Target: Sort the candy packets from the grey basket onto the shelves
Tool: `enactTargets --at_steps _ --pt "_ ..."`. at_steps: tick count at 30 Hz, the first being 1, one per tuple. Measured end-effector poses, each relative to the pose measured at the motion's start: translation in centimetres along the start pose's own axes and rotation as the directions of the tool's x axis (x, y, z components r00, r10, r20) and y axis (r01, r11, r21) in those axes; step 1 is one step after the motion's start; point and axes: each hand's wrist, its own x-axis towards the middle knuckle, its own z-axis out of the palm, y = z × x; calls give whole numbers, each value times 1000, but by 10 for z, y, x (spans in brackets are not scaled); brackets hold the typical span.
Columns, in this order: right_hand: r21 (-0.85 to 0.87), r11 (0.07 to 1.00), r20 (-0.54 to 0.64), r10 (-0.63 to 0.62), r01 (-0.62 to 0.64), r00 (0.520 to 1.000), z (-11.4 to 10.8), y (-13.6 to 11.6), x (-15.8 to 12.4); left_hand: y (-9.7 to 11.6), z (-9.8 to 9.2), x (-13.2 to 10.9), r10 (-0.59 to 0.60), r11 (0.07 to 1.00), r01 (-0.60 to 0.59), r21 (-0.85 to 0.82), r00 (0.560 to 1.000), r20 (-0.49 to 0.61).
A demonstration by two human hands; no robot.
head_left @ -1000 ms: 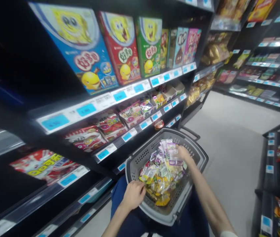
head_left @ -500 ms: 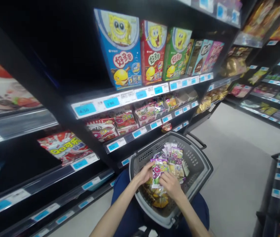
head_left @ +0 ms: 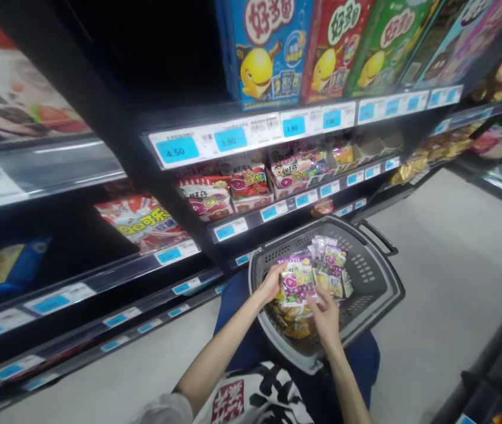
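Note:
A purple and white bag of gummy candy (head_left: 299, 284) is held over a grey shopping basket (head_left: 383, 321), its printed front with grapes facing up. My left hand (head_left: 272, 284) is closed on the bag's left edge, thumb on top. My right hand (head_left: 325, 315) pinches the lower right edge. Beneath and beyond the bag, the basket holds more purple candy bags (head_left: 333, 259) and several yellow-brown packets (head_left: 297, 328). The basket rests at my lap, its black handle (head_left: 377, 235) folded out on the far right side.
Small candy bags (head_left: 251, 184) stand in boxes on the low shelf ahead. Above them, blue (head_left: 268, 59), red and green snack boxes line a shelf with price tags (head_left: 175, 150). A red candy bag (head_left: 145, 224) lies at left. Grey floor (head_left: 436, 247) runs along the right.
My view has tilted down and shifted left, so the shelves and basket appear moved. The candy bag now faces up more fully, with both hands still on it.

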Motion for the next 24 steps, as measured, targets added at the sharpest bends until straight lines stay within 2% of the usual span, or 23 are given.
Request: enactTargets --at_steps 2,6,14,20,24 --pt "43 997 12 56 -56 998 0 -2 -1 -1 0 -1 12 1000 -13 -7 1000 -19" --pt "103 991 10 88 -89 996 0 -7 -2 -2 -2 2 45 999 -46 -8 997 -64" --pt "161 979 46 120 -126 992 0 -8 -2 -1 -3 2 47 998 -50 -38 996 -69" --pt "145 985 27 94 -97 995 0 -8 -2 0 -3 1 17 999 -21 -50 997 -80" --pt "84 996 -6 26 -26 1000 0 -7 -5 -1 -3 1 -3 999 0 -42 998 -62"
